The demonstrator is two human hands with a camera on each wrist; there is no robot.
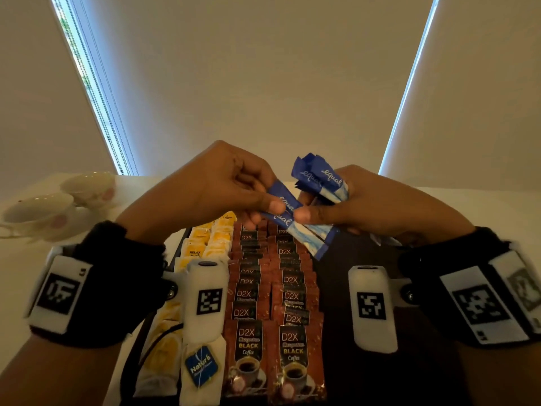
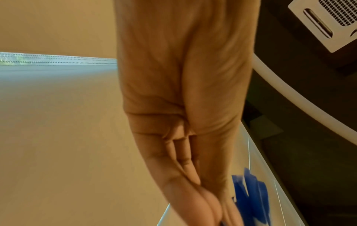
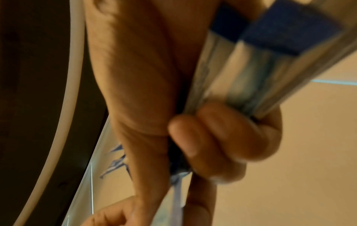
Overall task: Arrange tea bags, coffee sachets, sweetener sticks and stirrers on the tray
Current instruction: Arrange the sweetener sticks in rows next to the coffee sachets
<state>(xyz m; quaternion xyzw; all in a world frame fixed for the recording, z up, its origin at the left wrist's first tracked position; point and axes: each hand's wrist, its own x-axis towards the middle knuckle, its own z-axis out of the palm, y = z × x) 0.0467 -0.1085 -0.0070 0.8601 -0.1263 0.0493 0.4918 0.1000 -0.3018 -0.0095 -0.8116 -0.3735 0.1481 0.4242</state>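
Blue paper sweetener sticks [image 1: 322,183], light and crushable, bunched in the right hand [image 1: 377,200]; left hand [image 1: 216,189] pinches one stick [image 1: 282,197] mid-length.

The blue sweetener sticks [image 1: 320,178] bunched in my right hand [image 1: 380,206] read "equal" in white script; the two sticks [image 1: 282,205] my left hand [image 1: 216,186] pinches carry the same word. The brown coffee sachets [image 1: 294,361] on the tray [image 1: 351,288] read "D2X", then "BLACK Coffee"; the line between is too blurred to confirm. One tea bag tag [image 1: 201,368], blue, reads "Natur's". One yellow tea bag [image 1: 193,251] shows "RELAX". My wrist units [image 1: 208,300] bear black-and-white square code markers, no letters. Both wrist views: nothing legible.
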